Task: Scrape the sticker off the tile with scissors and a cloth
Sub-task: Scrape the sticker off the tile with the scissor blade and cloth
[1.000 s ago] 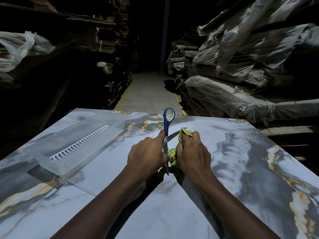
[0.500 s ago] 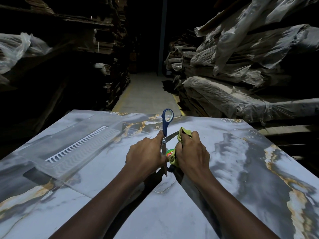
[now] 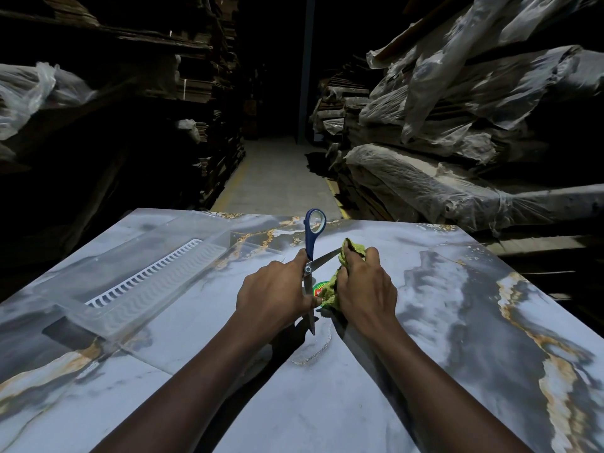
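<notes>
Reaching in from the bottom edge, both forearms angle inward and meet near the middle of the grey, gold-veined tile [image 3: 457, 322], the two hands almost knuckle to knuckle. The left hand [image 3: 274, 291] is turned back-up with its fingers curled round the scissors [image 3: 307, 269], clenching them low, about the pivot and the upper part of one blade rather than by the handles. The scissors are spread open: one blue handle loop stands up beyond the knuckles, one blade runs down toward the person with its tip at or just above the tile, and the other blade juts out to the right, toward the cloth. The right hand [image 3: 364, 286], also back-up and with its wrist raised, is bunched round a yellow-green cloth [image 3: 328, 291], which shows past the fingertips at the far side and again by the thumb. Between the two hands, on the tile, lies the small round sticker [image 3: 317, 287], green-rimmed with red inside, partly covered by the cloth and just beside the lower blade. A clear plastic tray [image 3: 147, 282] with a white slotted strip [image 3: 143, 277] sits on the tile off to the left, well apart from the hands. Beyond the far edge an aisle floor [image 3: 277, 178] runs between dark stacks and plastic-wrapped bundles [image 3: 425, 178].
</notes>
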A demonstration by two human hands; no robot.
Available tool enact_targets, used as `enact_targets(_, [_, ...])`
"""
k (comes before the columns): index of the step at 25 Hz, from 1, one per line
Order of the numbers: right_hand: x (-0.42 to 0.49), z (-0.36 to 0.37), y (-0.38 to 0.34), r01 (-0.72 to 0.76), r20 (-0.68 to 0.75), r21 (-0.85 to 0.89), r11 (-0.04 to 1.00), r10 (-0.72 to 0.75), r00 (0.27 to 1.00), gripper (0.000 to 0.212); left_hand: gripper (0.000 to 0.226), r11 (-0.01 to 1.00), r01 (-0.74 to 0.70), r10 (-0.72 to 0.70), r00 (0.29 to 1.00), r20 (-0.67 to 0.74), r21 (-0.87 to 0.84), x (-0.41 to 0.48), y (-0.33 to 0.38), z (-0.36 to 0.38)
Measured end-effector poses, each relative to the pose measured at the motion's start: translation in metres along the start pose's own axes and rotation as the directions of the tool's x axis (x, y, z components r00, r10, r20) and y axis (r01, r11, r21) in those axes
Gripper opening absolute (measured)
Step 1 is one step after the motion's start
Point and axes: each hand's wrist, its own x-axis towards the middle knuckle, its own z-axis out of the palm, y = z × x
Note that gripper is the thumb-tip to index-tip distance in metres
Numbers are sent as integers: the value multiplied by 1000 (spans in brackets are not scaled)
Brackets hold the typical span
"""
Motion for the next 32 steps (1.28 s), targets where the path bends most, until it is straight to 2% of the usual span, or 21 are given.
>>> enact_targets(3, [6, 1, 7, -130, 47, 117, 985, 126, 991, 42, 72, 999, -6, 6, 1000, 1, -40, -2, -2, 2])
enact_targets(5, [3, -5, 13, -214, 17, 268, 939, 218, 976, 41, 72, 998, -11, 10, 1000, -4, -65, -3, -3, 3])
enact_targets(6, [-1, -8, 13, -198, -19, 317, 927, 216, 976, 40, 70, 997, -5, 5, 1000, -9, -77, -3, -3, 2])
enact_targets(8, [-13, -12, 5, -77, -79, 324, 943, 108, 991, 37, 66, 996, 3, -6, 999, -32, -91, -5, -4, 2])
enact_targets(10, [-22, -10, -8, 60, -83, 222, 973, -42, 996, 34, 61, 996, -9, 3, 998, -68, -92, -6, -5, 3])
enact_targets(12, [-14, -4, -12, 77, -65, 109, 991, -70, 995, 33, 58, 997, -25, 20, 997, -74, -69, -5, -5, 2])
enact_targets(14, [5, -1, 1, -47, -50, 91, 995, 52, 997, 32, 62, 997, -30, 27, 999, -43, -73, -3, -3, -1])
enact_targets(16, [16, -2, 20, -185, -49, 177, 967, 197, 979, 34, 69, 996, -40, 38, 999, -25, -80, -5, 1, -2])
enact_targets(18, [11, -7, 25, -198, -109, 252, 947, 231, 967, 33, 70, 995, -42, 40, 999, -25, -96, -5, 2, -1])
enact_targets(19, [4, -9, 20, -151, -140, 272, 950, 194, 971, 30, 70, 993, -31, 28, 999, -27, -110, -5, 0, 0])
enact_targets(21, [-15, -13, 3, 22, -175, 252, 967, 24, 984, 25, 67, 993, -11, 7, 999, -39, -121, -5, -3, 1])
enact_targets(23, [-23, -7, -7, 180, -174, 142, 973, -155, 972, 23, 63, 995, -19, 12, 998, -69, -100, -6, -2, 2])
enact_targets(24, [-21, -4, -8, 209, -169, 83, 974, -193, 967, 23, 62, 996, -26, 19, 997, -75, -83, -6, -1, 2])
enact_targets(26, [-8, 2, -1, 120, -124, 29, 992, -115, 986, 25, 63, 997, -20, 15, 998, -54, -78, -5, -2, 3])
enact_targets(28, [4, 2, 11, -45, -96, 54, 998, 50, 994, 29, 67, 994, 2, -3, 1000, -11, -106, -3, -4, 3])
enact_targets(29, [5, 0, 15, -70, -112, 85, 994, 80, 991, 30, 69, 993, 10, -9, 1000, 7, -121, -3, -5, 4])
enact_targets(30, [4, -2, 17, -39, -148, 132, 991, 59, 987, 30, 69, 991, 11, -9, 1000, 15, -131, -3, -6, 4])
enact_targets(32, [-7, -6, 13, 164, -199, 176, 971, -128, 972, 28, 68, 990, 8, -8, 1000, 0, -141, -4, -6, 5])
